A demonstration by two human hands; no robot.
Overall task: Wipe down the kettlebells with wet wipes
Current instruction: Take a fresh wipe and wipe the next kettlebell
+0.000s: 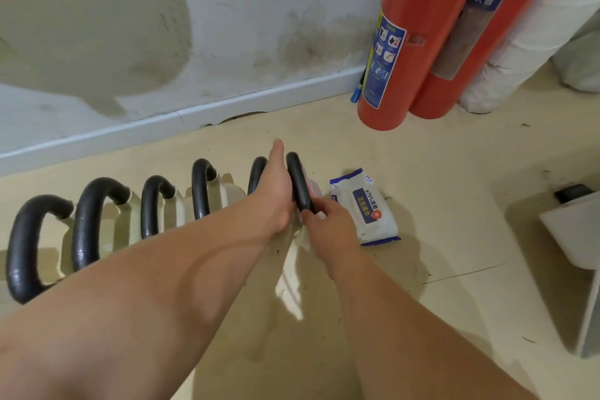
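Note:
Several kettlebells stand in a row on the floor, with black handles and pale bodies. My hands work on the rightmost kettlebell (297,178). My left hand (276,191) lies flat against the left side of its handle, fingers stretched forward between the two rightmost handles. My right hand (326,224) pinches a white wet wipe (312,189) around the near, lower part of that handle. The pack of wet wipes (368,208), white with a dark blue label, lies on the floor just right of my right hand.
Other kettlebell handles (94,221) run off to the left along the stained wall and white skirting board (181,122). Two red fire extinguishers (418,42) and white rolls (519,52) stand at the back right. A white-grey box (581,256) sits at the right edge.

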